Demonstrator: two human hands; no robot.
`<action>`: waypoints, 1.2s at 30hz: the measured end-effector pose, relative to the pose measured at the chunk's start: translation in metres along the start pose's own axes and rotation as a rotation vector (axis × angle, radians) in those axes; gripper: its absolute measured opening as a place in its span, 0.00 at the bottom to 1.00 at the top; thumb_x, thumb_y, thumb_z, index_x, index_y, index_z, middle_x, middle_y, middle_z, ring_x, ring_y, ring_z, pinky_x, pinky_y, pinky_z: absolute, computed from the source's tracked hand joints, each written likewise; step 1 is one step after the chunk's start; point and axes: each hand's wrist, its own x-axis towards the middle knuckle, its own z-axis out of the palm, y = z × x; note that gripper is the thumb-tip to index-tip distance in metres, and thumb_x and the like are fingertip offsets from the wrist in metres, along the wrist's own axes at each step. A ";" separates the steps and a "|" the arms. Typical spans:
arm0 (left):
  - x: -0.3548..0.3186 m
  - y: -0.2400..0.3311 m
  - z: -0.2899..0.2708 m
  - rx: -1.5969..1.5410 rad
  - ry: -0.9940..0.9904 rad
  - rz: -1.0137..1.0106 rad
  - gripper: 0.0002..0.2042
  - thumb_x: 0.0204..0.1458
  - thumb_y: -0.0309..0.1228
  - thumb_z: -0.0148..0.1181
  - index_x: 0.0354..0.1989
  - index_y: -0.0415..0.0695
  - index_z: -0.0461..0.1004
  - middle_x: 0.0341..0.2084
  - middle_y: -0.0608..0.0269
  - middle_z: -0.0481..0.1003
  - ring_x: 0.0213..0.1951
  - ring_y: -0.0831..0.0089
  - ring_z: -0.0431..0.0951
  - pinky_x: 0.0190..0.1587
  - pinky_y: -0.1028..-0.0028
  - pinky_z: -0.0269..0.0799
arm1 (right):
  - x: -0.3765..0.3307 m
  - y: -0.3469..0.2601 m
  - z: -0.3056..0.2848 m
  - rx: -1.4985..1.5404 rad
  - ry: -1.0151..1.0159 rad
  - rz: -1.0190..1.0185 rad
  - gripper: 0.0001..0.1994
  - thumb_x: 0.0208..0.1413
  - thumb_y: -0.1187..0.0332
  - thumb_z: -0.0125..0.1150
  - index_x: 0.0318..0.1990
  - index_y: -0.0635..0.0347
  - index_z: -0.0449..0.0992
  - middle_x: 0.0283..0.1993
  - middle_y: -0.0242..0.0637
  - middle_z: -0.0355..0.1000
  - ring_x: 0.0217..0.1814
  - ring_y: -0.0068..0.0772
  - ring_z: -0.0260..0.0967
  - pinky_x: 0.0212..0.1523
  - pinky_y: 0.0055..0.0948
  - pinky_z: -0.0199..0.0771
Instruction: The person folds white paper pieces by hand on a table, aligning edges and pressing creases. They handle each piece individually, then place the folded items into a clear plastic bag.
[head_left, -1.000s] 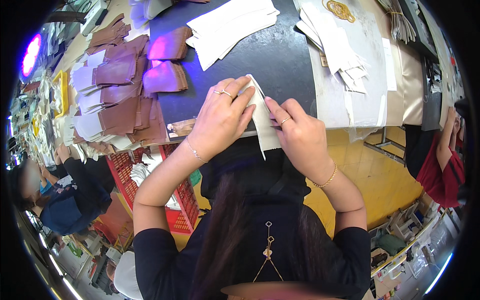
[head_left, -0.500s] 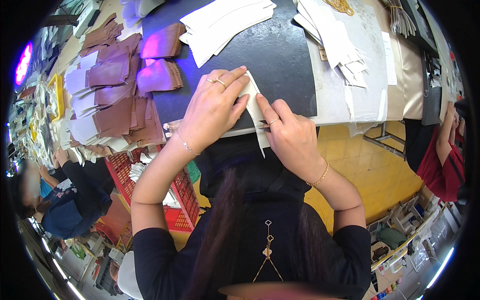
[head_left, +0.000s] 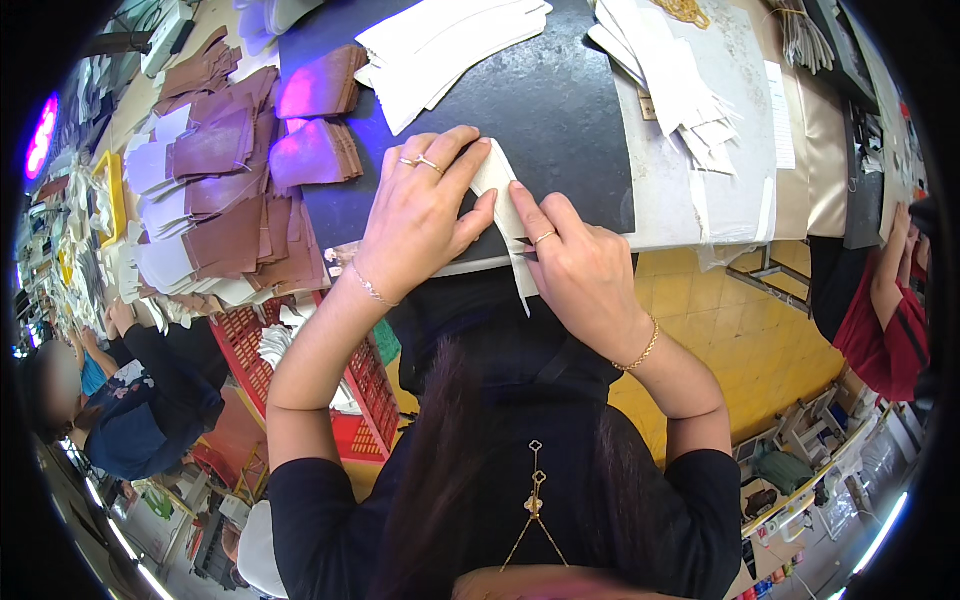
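Note:
A narrow white strip [head_left: 506, 205], pale and flat like leather or fabric, slants over the near edge of the black work mat [head_left: 570, 120], its pointed lower end hanging past the table. My left hand [head_left: 425, 200] grips its left edge, fingertips near the top and thumb lower down. On the right edge rests the index fingertip of my right hand [head_left: 585, 265]. The other right fingers curl round a small dark tool with pointed tips [head_left: 525, 250]; its body is hidden in the palm, so its exact kind is unclear.
White cut pieces [head_left: 450, 50] lie at the mat's far side. Brown piles [head_left: 315, 155] stand left, with more white pieces [head_left: 675, 90] on the right. Below the table at left is a red crate [head_left: 240, 350]. Co-workers sit at left [head_left: 150, 410] and right [head_left: 880, 320].
My left fingers have shifted slightly left and curled a little. More of the strip's upper face shows between my hands. My right hand stays almost in place.

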 end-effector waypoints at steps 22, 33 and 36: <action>0.030 -0.002 0.015 -0.082 0.111 -0.271 0.08 0.54 0.33 0.68 0.38 0.45 0.77 0.40 0.57 0.74 0.44 0.55 0.74 0.49 0.58 0.66 | 0.002 -0.001 -0.001 0.009 -0.073 0.061 0.30 0.48 0.76 0.65 0.64 0.60 0.74 0.35 0.35 0.64 0.24 0.33 0.71 0.25 0.33 0.74; -0.011 0.000 0.011 -0.034 0.004 0.087 0.18 0.55 0.21 0.62 0.55 0.42 0.76 0.62 0.59 0.74 0.66 0.57 0.71 0.66 0.55 0.65 | 0.005 0.010 -0.003 0.045 -0.078 0.024 0.28 0.49 0.76 0.64 0.62 0.56 0.76 0.38 0.33 0.67 0.25 0.33 0.73 0.25 0.32 0.75; -0.014 -0.001 0.012 -0.004 -0.025 0.091 0.18 0.55 0.25 0.63 0.56 0.44 0.77 0.63 0.60 0.73 0.67 0.59 0.70 0.68 0.56 0.63 | -0.010 0.016 -0.020 0.057 -0.118 -0.010 0.24 0.52 0.75 0.62 0.60 0.59 0.78 0.39 0.33 0.67 0.25 0.30 0.73 0.25 0.30 0.74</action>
